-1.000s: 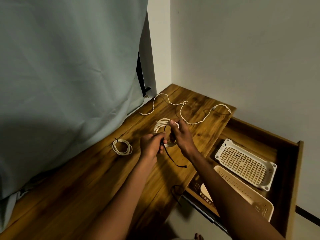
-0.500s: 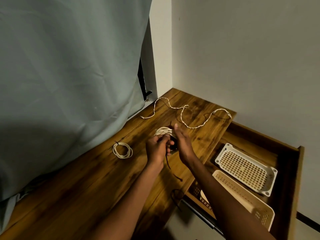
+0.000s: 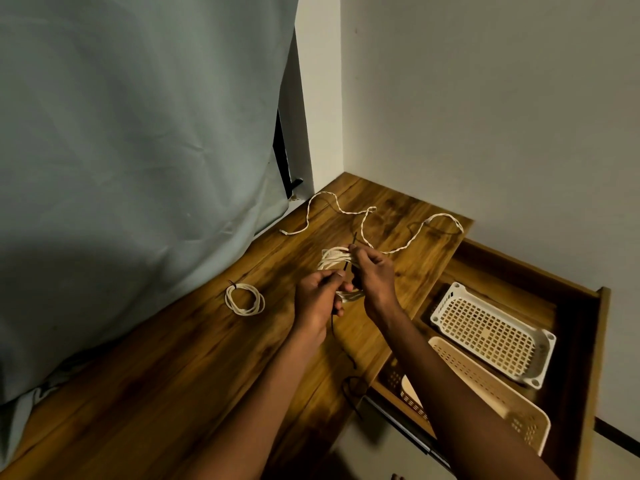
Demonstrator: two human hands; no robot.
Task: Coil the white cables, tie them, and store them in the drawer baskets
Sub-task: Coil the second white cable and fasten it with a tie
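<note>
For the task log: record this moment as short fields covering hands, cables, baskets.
left hand: grips the coil and the dark tie
right hand: pinches the dark tie at the coil's top
held coil: white, between both hands
tied coil: lies on the desk, left of the hands
loose cable: uncoiled, far end of the desk
white basket: in the open drawer, no cable in it
beige basket: beside it, nearer

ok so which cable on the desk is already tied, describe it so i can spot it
On the wooden desk, look beside the grey curtain, left of both hands. The small coiled cable lies flat there alone, a neat ring with a dark tie at its top, unlike the loose cable snaking near the corner.
</note>
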